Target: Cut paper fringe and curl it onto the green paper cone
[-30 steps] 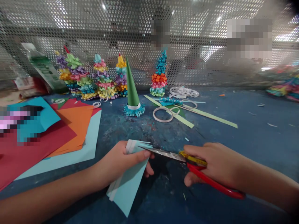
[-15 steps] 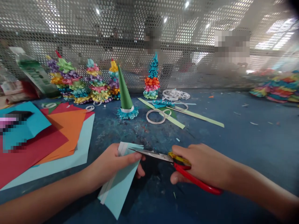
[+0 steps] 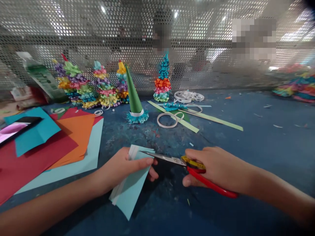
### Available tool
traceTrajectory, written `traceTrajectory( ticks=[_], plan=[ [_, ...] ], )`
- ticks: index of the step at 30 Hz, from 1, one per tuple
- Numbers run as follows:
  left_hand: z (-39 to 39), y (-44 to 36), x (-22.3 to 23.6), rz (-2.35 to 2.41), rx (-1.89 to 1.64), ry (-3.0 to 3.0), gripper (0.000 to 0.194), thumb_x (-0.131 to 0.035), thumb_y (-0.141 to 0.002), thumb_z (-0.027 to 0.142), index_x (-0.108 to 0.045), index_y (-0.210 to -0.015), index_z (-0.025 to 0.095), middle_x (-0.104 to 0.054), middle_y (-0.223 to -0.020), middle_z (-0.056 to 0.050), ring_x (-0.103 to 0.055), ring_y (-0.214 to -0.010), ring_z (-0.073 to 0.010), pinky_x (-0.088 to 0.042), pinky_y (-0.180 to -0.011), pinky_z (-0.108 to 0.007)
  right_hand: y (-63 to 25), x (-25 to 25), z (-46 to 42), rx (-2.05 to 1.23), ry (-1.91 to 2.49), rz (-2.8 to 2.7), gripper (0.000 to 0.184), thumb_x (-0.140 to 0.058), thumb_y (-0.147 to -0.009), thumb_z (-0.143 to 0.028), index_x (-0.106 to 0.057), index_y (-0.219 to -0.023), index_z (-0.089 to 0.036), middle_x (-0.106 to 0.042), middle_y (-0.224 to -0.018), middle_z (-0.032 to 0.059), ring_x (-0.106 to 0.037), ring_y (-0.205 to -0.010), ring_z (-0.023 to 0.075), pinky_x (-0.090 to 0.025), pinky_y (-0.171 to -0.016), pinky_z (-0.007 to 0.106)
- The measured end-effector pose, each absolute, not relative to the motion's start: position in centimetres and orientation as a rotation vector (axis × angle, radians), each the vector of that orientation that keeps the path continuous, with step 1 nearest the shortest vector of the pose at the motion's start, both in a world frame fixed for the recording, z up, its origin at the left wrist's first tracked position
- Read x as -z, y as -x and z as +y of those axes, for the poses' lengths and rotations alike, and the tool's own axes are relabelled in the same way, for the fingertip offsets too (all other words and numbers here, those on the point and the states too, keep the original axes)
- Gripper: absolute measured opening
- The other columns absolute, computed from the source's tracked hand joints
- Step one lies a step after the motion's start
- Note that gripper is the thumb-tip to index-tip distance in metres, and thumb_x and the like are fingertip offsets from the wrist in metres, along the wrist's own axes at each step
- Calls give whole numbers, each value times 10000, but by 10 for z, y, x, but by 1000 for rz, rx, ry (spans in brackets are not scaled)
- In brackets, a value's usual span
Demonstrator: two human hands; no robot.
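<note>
My left hand pinches a folded light-blue paper strip between thumb and fingers, near its upper end. White tape runs along the strip's left edge. My right hand grips red-handled scissors with yellow wrapping on one handle. Their blades lie across the strip's top end, just above my left thumb, and look nearly closed; narrow cuts show at that end. Beyond my hands stands a green paper cone with a blue fringe and a white band round its base.
Coloured paper sheets lie at the left with a phone on top. Tape rolls and pale green strips lie beyond my hands. Fringed paper cones and a green bottle stand by a perforated metal screen.
The camera view has shifted slightly, so most things sit a little further right. Both hands keep their hold, with the scissor blades still across the strip's top end.
</note>
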State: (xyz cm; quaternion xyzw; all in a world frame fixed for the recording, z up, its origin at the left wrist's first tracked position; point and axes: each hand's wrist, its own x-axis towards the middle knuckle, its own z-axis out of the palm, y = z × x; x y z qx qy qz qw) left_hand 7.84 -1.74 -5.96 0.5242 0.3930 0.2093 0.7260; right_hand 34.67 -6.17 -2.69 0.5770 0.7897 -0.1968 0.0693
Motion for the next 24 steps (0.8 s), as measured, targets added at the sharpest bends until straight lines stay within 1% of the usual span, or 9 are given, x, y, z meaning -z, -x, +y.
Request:
traceTrajectory(
  ticks=[3,5,8,11,16,20,24],
  plan=[
    [-18,-79,60,863,-489,-1127,318,-839,-770,447,-749,-835,150,-800,-702,-46,-717,-649,-181,-568,-681,-282,-347,23,-66,668,-1708,2331,522,-519,-852,-790,-455,-823,-274,-613,-714,14,-606,-615,245,-334,-543,290],
    [-19,-80,60,853,-507,-1102,322,-849,-762,446,-750,-830,148,-799,-695,-46,-719,-636,-175,-569,-668,-271,-349,21,-68,694,-1679,2324,496,-533,-855,-766,-453,-855,-276,-622,-734,21,-626,-640,262,-354,-559,300],
    [-19,-80,59,845,-542,-1065,337,-863,-750,451,-747,-826,143,-798,-688,-46,-720,-621,-166,-571,-665,-260,-353,22,-68,712,-1648,2318,511,-539,-840,-778,-459,-888,-276,-626,-750,31,-637,-661,278,-369,-571,311],
    [-18,-79,60,831,-548,-1053,327,-867,-751,438,-748,-832,145,-802,-699,-46,-730,-631,-167,-575,-670,-261,-353,25,-67,676,-1649,2307,530,-532,-832,-796,-454,-898,-276,-623,-744,29,-623,-635,269,-351,-555,307],
    [-17,-77,63,781,-544,-1054,277,-836,-797,403,-754,-844,143,-804,-701,-47,-731,-632,-162,-569,-665,-253,-353,29,-68,616,-1672,2296,504,-553,-837,-769,-451,-889,-278,-620,-705,13,-593,-584,239,-310,-527,287],
    [-18,-77,62,782,-555,-1048,267,-836,-795,393,-752,-833,142,-800,-689,-42,-721,-616,-152,-562,-650,-242,-358,28,-70,607,-1678,2325,534,-597,-802,-789,-509,-914,-274,-632,-704,17,-586,-590,237,-319,-535,284],
    [-18,-77,62,798,-566,-1048,275,-828,-800,403,-745,-850,146,-804,-708,-37,-724,-624,-151,-562,-660,-243,-362,26,-69,626,-1685,2310,538,-582,-809,-798,-533,-908,-272,-629,-705,15,-570,-587,228,-328,-543,287]
  ],
)
